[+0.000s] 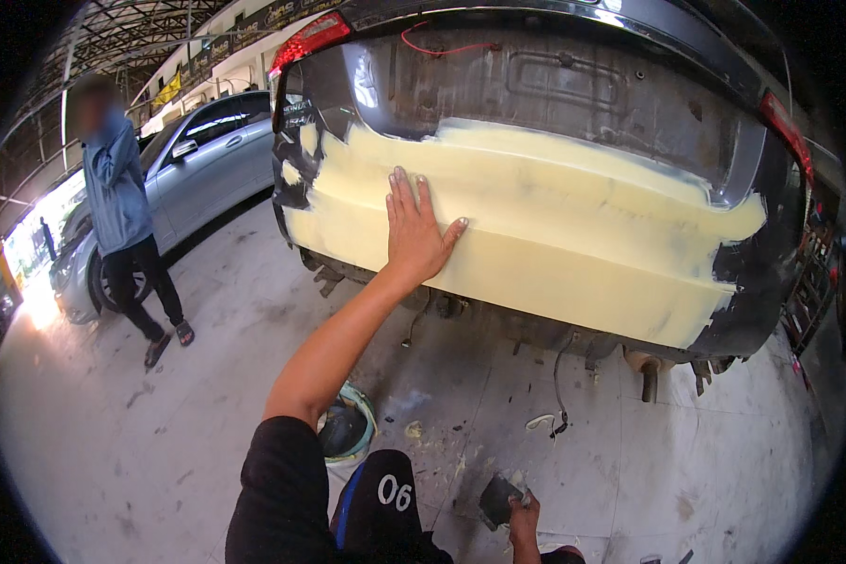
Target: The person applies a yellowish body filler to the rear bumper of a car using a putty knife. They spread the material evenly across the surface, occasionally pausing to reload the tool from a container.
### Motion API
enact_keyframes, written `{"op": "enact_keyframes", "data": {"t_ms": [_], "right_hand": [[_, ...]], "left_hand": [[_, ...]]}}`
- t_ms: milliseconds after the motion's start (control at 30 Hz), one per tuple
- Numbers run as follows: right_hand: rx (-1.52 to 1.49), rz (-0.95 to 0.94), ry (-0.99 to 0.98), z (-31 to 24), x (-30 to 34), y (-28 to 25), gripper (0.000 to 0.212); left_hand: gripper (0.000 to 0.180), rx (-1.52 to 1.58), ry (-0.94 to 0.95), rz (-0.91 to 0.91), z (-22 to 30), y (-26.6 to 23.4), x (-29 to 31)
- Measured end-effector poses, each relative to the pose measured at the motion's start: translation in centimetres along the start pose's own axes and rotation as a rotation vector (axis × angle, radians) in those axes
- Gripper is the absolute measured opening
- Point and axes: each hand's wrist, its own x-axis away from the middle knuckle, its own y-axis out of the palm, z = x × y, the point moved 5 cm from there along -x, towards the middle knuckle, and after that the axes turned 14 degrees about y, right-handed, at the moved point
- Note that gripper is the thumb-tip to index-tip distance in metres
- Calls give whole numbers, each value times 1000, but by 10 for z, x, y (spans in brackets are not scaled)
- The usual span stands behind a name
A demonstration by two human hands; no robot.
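Observation:
My left hand [417, 230] lies flat on the rear panel of a dark car [630, 89], fingers stretched upward and thumb spread to the right. Pale yellow body filler [555, 240] covers the panel in a wide band with ragged ends. Low down, away from the car and close to my knee, my right hand [526, 515] is closed round a dark, squarish flat piece [498, 501]. Light smears show near its upper edge; whether it is a spreader or a sanding block, I cannot tell.
A round bucket [352, 428] stands on the floor by my left leg, something dark inside. Cables [562, 385] and brackets hang below the car. To the left, a person [122, 202] stands before a silver car [207, 160]. Filler scraps [414, 430] lie on the grey floor.

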Motion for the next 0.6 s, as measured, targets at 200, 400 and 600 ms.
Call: {"op": "enact_keyframes", "data": {"t_ms": [200,400,600], "right_hand": [[-3,-14,-107,2,-8,-5,47],[179,-19,-61,26,-35,-14,47],[239,30,-71,51,-59,-12,53]], "left_hand": [[88,2,-76,70,-33,-3,-16],[87,25,-3,22,13,5,-11],[89,142,174,-44,107,2,-20]]}}
